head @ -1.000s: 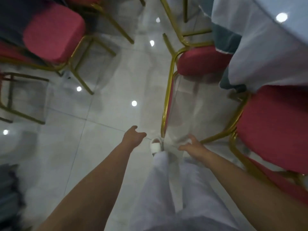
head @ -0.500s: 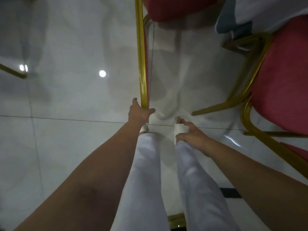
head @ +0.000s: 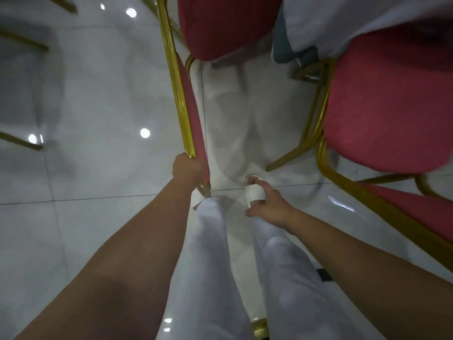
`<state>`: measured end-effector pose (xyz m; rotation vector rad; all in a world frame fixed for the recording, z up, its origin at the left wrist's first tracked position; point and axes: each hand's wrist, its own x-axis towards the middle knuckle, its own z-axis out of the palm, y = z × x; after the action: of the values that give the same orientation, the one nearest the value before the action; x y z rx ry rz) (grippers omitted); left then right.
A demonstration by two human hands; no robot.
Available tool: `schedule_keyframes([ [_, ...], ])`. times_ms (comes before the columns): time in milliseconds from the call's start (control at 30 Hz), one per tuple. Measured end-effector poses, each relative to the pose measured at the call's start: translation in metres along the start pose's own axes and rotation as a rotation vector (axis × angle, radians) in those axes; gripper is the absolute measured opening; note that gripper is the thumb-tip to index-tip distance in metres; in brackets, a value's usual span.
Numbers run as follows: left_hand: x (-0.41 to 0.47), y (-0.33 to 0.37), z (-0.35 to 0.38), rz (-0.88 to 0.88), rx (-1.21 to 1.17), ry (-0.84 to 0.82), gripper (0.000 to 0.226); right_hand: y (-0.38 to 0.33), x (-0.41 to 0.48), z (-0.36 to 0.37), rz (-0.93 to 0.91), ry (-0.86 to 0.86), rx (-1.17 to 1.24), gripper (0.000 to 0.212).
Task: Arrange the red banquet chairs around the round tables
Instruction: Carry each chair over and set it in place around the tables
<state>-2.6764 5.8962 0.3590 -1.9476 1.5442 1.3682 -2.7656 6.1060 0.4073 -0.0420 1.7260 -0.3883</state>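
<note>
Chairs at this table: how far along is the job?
Looks done: the right chair sits by the tablecloth. In hand: the left hand grips the middle chair by its backrest; the right hand hangs free. Left: setting that chair in place; beyond that I cannot see.

Single head-worn wide-angle view, looking steeply down, close over arms, legs, floor (head: 85,217)

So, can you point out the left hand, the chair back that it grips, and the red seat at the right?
left hand (head: 188,168): head view, back of the hand.
chair back (head: 177,89): head view, gold frame rail.
red seat (head: 382,106): head view, middle of the cushion.
</note>
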Motion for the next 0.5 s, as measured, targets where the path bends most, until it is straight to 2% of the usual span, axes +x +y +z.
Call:
schedule_keyframes([
  [100,-0.070,0.042,-0.041,0.009,0.000,-0.114,0.003,-0.020,-0.053,-0.002,-0.088,-0.046,-0.076,0.114],
  [167,-0.120,0.073,-0.067,0.037,0.020,-0.172,0.010,-0.031,-0.091,0.000,-0.161,-0.061,-0.110,0.123],
  [267,-0.193,0.114,-0.099,0.105,0.026,-0.171,0.012,-0.046,-0.145,-0.003,-0.297,-0.015,-0.206,0.122],
  [367,-0.250,0.151,-0.127,0.128,-0.027,-0.202,0.010,-0.058,-0.186,-0.013,-0.424,0.114,-0.223,0.110],
  [500,-0.296,0.197,-0.173,0.244,-0.123,-0.236,0.010,-0.073,-0.225,-0.038,-0.670,0.322,-0.075,0.069],
])
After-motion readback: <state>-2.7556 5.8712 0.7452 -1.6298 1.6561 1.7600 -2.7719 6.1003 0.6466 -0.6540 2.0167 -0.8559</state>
